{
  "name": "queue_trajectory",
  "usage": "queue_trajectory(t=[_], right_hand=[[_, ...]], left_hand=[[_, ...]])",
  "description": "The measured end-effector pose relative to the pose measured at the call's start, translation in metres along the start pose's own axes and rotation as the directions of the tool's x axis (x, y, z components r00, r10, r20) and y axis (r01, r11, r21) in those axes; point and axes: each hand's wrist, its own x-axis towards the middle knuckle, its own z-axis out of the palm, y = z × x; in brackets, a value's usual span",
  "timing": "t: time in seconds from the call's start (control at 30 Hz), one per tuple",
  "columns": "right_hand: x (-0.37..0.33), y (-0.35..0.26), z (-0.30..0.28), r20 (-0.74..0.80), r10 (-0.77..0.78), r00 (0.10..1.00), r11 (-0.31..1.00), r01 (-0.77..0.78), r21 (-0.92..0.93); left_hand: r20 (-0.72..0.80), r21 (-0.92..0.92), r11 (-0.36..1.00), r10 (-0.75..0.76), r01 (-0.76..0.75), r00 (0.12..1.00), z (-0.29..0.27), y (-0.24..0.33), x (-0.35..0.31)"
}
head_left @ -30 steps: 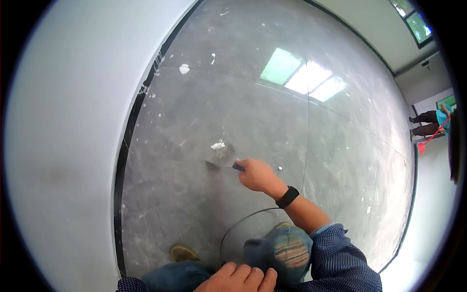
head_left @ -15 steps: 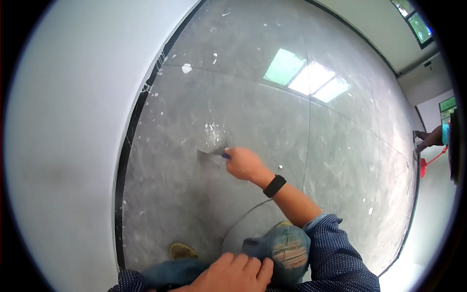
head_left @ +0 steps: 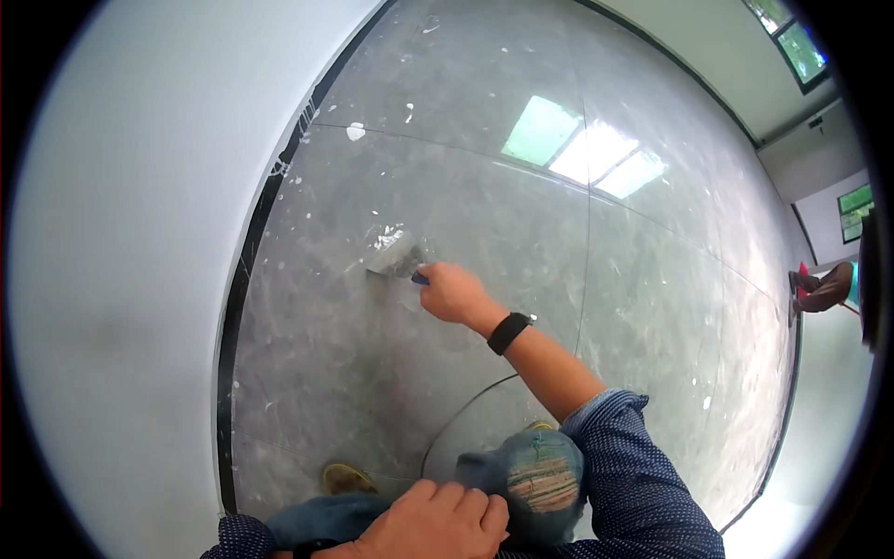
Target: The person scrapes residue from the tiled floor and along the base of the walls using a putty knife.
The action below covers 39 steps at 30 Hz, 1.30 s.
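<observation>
My right hand [head_left: 453,294] is closed round the dark blue handle of a scraper [head_left: 392,260]. Its wide metal blade lies low against the grey tiled floor [head_left: 503,224], pointing left and away from me. White flakes [head_left: 387,237] are gathered along the blade's far edge, and some appear to lie on it. My left hand [head_left: 433,524] rests palm down on my leg by the ripped jeans knee [head_left: 545,480], empty as far as I see, its fingers lying loosely over the cloth.
A white wall [head_left: 130,279] with a black skirting strip [head_left: 237,307] runs along the left. White spots [head_left: 355,131] dot the floor, and dark seams cross it. At the far right another person's legs [head_left: 824,287] show beside a red object [head_left: 804,277].
My right hand has pushed the scraper forward and slightly left, into the white flakes, which are now bunched ahead of the blade. My left hand stays on my leg. The other person's legs have shifted.
</observation>
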Motion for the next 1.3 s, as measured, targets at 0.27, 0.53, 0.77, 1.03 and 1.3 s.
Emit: queue_trajectory(t=[0.27,0.53,0.77,1.03,1.3], right_hand=[[-0.074,0.019,0.014,-0.040,0.060,0.997,0.998,-0.060,0.007],[-0.194,0.032,0.002,0.061,0.284,0.957,0.957,-0.287,0.050],[-0.096,0.059,0.001,-0.162,0.150,0.975,0.986,-0.137,0.091],[-0.067,0.053,-0.011,-0.162,0.125,0.979,0.992,-0.119,0.043],[-0.267,0.078,0.024,-0.043,0.422,0.906,0.901,-0.414,0.130]], left_hand=[[-0.071,0.022,0.999,0.028,-0.027,0.997,-0.002,0.011,-0.005],[-0.009,-0.007,1.000,0.020,-0.020,1.000,-0.004,0.002,-0.012],[-0.040,0.015,0.998,0.066,-0.066,0.997,-0.004,0.002,0.003],[0.055,-0.047,0.999,0.009,-0.007,0.998,-0.007,-0.002,0.007],[0.043,-0.107,0.993,0.063,-0.058,0.997,-0.011,-0.013,0.012]])
